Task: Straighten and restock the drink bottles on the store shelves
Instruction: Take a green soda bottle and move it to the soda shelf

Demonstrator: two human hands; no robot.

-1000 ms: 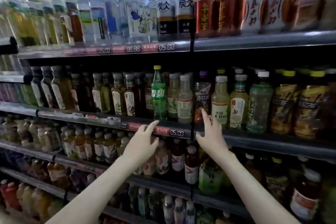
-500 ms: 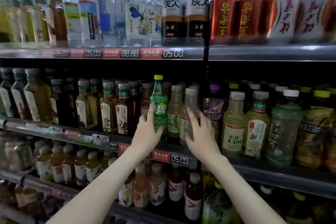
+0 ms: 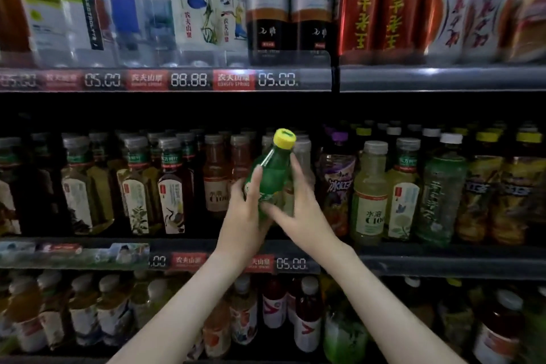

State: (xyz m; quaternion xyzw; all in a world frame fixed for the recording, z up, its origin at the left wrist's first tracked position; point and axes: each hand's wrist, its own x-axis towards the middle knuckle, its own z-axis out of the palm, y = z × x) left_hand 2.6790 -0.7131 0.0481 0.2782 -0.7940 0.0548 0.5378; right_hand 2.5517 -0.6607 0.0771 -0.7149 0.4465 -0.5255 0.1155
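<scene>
Three shelf tiers show. The middle shelf (image 3: 413, 257) is crowded, so the person does best to bring the load upright and slide it base-first into its own row, label outward. One green bottle (image 3: 270, 174) is held tilted in front of that tier. Two hands grip it: the left hand (image 3: 242, 216) wraps its fingers round the lower body, and the right hand (image 3: 301, 210) clasps the side. One yellow cap (image 3: 284, 137) leans right.

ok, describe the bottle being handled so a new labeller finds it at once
Middle shelf, centre, in front of the upright bottles. The left hand and right hand grip the green bottle there. It alone is tilted off the row, bright green with a yellow cap.
</scene>
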